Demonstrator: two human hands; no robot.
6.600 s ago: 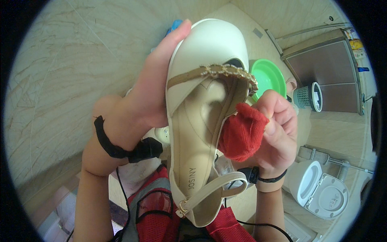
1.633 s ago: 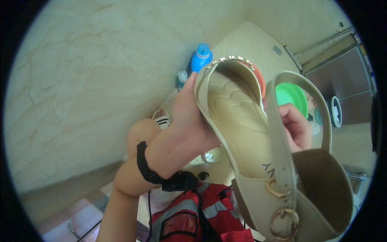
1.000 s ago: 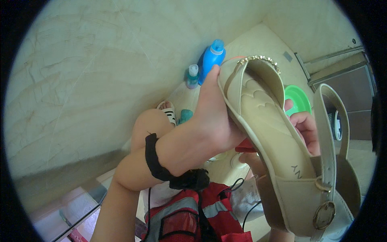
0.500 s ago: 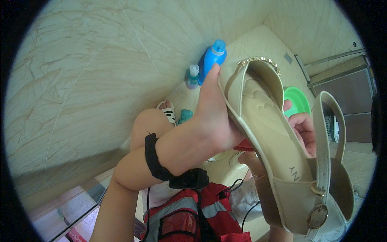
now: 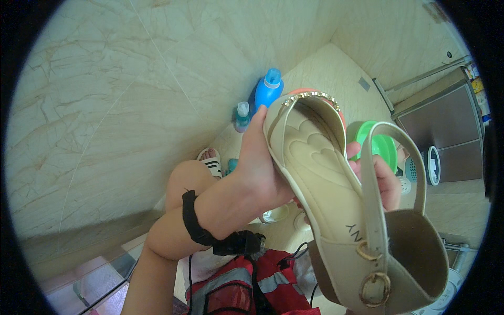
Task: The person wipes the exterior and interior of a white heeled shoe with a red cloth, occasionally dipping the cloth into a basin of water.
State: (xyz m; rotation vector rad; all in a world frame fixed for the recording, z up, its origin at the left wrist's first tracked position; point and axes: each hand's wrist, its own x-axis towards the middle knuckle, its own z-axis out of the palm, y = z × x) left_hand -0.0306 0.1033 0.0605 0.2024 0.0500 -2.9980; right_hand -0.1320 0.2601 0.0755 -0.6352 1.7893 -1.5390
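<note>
A beige ankle-strap sandal (image 5: 323, 173) with a gold beaded trim and a round gold buckle fills the right of the view, its heart-quilted insole facing up. My left hand (image 5: 260, 163) is closed on its left side near the front, thumb along the edge and the other fingers hidden beneath. On the far side of the sandal, the fingers of my right hand (image 5: 387, 184) curl against its right edge. The sandal hides the rest of that hand. The strap stands up in a loop above the heel.
Against the marble-patterned wall stand a blue bottle (image 5: 269, 93) and a small clear-capped bottle (image 5: 242, 118). A green basin (image 5: 384, 149) lies beyond the sandal, near a grey cabinet (image 5: 446, 126). A coral-coloured edge (image 5: 344, 119) shows behind the toe. Below are my slippered foot (image 5: 211, 161) and a red vest (image 5: 262, 281).
The sandal and both hands sit farther left in view, and the whole view has shifted somewhat. A coral-coloured edge now shows behind the toe. Both hands keep hold of the sandal.
</note>
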